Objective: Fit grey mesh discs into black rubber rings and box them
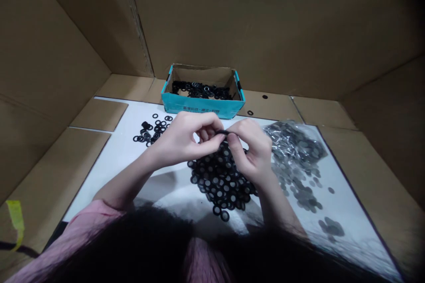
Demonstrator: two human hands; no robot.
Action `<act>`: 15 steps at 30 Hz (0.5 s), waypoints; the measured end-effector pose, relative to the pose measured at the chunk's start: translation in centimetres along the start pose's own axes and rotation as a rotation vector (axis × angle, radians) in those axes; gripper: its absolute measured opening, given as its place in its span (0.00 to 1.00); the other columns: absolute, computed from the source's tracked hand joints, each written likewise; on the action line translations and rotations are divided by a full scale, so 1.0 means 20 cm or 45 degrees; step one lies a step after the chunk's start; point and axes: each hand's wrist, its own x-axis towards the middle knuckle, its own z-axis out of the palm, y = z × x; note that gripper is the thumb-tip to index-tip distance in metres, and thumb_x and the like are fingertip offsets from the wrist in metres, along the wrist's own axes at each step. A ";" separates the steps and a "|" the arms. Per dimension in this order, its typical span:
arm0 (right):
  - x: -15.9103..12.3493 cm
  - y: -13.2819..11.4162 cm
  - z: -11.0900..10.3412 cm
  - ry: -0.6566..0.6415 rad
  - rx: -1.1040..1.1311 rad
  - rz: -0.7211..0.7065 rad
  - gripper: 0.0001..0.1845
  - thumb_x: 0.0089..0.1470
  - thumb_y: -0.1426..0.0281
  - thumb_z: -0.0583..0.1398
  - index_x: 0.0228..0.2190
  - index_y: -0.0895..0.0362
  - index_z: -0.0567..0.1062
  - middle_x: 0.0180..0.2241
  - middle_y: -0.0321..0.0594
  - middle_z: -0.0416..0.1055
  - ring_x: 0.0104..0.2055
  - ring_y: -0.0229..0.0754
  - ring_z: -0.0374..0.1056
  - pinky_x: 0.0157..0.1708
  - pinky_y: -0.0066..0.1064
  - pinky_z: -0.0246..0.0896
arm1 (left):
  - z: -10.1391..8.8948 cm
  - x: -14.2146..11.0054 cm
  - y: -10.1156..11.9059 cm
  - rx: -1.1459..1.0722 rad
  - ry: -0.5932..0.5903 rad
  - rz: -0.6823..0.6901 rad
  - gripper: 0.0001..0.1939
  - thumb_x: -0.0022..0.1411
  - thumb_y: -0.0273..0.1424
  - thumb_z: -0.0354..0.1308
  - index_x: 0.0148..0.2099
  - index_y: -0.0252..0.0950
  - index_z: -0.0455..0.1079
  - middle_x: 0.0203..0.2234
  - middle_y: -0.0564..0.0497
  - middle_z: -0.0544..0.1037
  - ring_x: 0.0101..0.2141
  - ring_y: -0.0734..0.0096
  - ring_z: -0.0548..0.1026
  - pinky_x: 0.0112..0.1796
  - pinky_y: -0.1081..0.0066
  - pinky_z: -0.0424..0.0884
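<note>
On my feed, the left hand (195,137) and the right hand (252,148) meet above the bench (116,154), both pinching one black ring (223,132) between thumb and fingers; I cannot tell whether a disc sits inside it; right below lies a heap of black rings filled with pale discs (221,185); I see loose rings (155,129) scattered left of the left hand, a blue box (204,106) of rings behind both hands, and, to the right, a clear bag (295,141) of grey discs with loose discs (300,192) spread before it.
</note>
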 end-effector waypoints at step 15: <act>-0.04 0.01 0.10 0.063 1.114 0.682 0.19 0.61 0.57 0.53 0.23 0.55 0.64 0.22 0.32 0.54 0.25 0.35 0.52 0.25 0.29 0.49 | 0.02 0.03 -0.05 -0.043 0.082 0.264 0.12 0.59 0.30 0.64 0.44 0.29 0.72 0.28 0.51 0.77 0.26 0.80 0.73 0.30 0.80 0.71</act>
